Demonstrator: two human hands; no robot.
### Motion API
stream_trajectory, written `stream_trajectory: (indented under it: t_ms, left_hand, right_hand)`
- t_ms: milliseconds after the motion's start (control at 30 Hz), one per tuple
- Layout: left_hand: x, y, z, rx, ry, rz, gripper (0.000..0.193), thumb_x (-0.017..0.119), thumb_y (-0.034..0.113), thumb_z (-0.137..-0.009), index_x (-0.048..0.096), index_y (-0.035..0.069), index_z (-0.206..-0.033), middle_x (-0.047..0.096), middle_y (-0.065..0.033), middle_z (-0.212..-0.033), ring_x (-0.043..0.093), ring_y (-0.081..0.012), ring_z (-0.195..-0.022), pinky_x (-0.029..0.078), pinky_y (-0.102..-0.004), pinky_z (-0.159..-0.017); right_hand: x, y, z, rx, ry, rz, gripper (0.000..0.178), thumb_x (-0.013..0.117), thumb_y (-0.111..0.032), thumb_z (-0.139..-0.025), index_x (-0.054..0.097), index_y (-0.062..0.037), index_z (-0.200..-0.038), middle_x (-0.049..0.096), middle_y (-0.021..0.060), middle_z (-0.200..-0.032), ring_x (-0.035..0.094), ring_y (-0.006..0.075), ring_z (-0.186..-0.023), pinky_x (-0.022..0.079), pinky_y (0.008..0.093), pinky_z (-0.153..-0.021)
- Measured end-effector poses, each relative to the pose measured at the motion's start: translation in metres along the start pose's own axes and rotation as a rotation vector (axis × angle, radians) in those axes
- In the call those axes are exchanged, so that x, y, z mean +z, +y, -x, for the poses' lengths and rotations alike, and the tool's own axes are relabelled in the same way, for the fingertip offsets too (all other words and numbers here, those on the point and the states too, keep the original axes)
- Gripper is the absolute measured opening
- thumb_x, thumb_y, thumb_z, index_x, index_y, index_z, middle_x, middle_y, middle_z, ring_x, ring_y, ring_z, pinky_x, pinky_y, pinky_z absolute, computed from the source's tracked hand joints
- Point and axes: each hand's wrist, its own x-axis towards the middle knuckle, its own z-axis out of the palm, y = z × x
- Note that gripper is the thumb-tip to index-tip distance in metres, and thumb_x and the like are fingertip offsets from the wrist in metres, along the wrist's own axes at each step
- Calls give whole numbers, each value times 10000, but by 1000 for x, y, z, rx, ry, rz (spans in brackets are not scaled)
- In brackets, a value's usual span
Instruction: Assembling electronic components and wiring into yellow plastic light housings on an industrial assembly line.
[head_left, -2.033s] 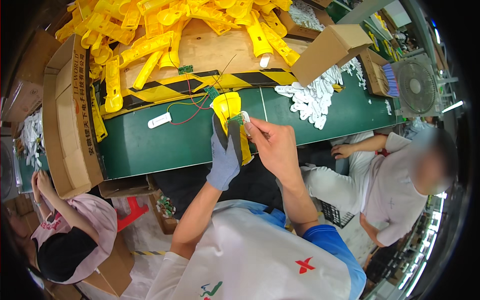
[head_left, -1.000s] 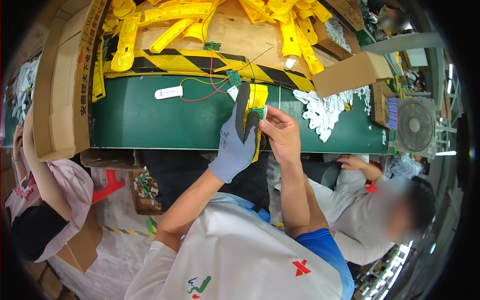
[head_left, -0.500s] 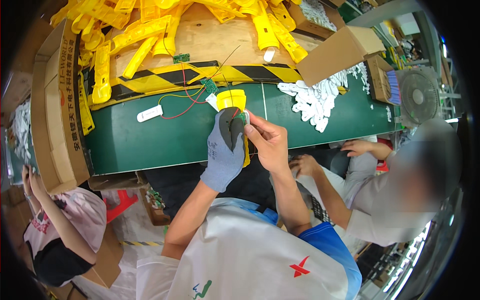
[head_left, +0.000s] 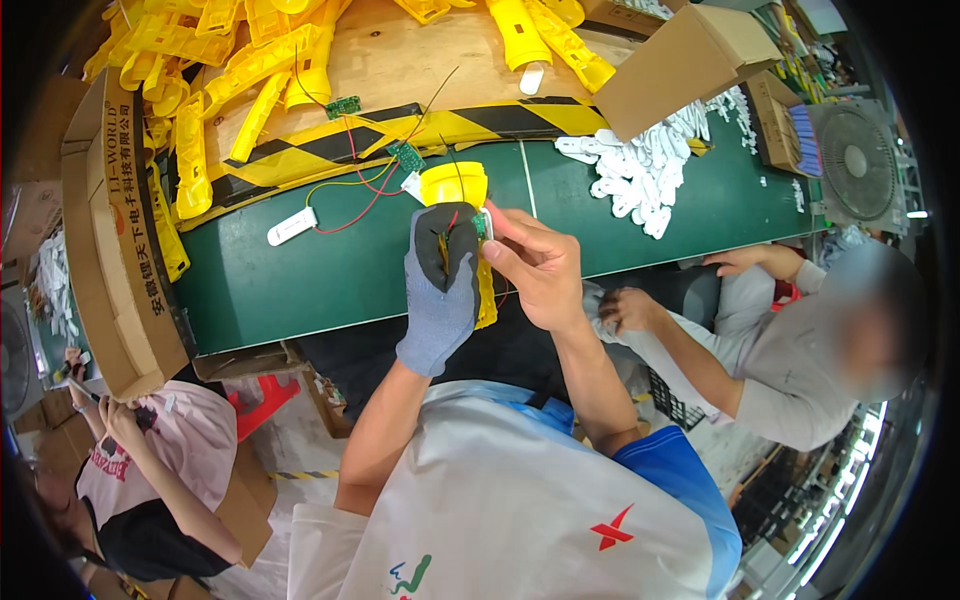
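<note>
In my gloved left hand (head_left: 440, 290) is a yellow flashlight-shaped plastic housing (head_left: 453, 184), its wide round end pointing away from me. The grey-blue glove wraps its body, and the lower part shows below the fingers. My bare right hand (head_left: 543, 268) pinches a small white plastic piece (head_left: 489, 224) against the housing's right side. A small green circuit board (head_left: 479, 226) shows beside that piece, partly covered by fingers. Thin wires stick up near the glove. Beyond lie another green circuit board (head_left: 407, 156) with red and yellow wires and a white oval piece (head_left: 292, 227).
Yellow housings (head_left: 190, 50) are heaped on a wooden board edged with black-yellow tape (head_left: 290, 160). White plastic pieces (head_left: 640, 180) are piled at right near a cardboard box (head_left: 680, 70). Another box (head_left: 120, 240) stands left. A fan (head_left: 855, 160) and a seated person (head_left: 790, 350) are at right.
The view has shifted slightly. Both hands keep their hold at the housing, with the right fingers still on the white piece. At left, another person's hands have moved.
</note>
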Motion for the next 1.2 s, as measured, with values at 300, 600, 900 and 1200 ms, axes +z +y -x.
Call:
stream_trajectory:
  t_ms: [300,600,900,1200]
  left_hand:
    - [5,-4,4,57,119,-20,202,536,16,-925,511,29,-1125,559,-76,-1021,548,-141,-928,476,-295,-814]
    - [8,-8,7,137,95,-76,212,547,50,-929,526,20,-1138,587,-90,-986,566,-145,-859,489,-301,-737]
    - [2,-12,7,128,53,-19,213,543,65,-939,516,15,-1144,574,-97,-1013,562,-151,-894,487,-303,-761]
    - [0,-8,-1,52,-40,13,264,547,56,-917,522,8,-1175,586,-132,-1075,582,-174,-962,489,-324,-795]
  right_hand:
    - [5,-1,-2,13,6,-61,333,620,44,-920,618,36,-1253,638,134,-1220,609,139,-1049,488,262,-923]
    - [1,-3,4,-6,24,-3,328,617,25,-929,618,31,-1258,639,132,-1214,608,135,-1044,491,262,-918]
    - [12,-1,11,-31,95,39,340,620,40,-918,612,45,-1257,641,133,-1200,606,141,-1053,488,258,-910]
    - [2,-5,7,-143,-36,252,435,610,0,-904,552,27,-1334,561,175,-1299,575,222,-1120,451,310,-956]
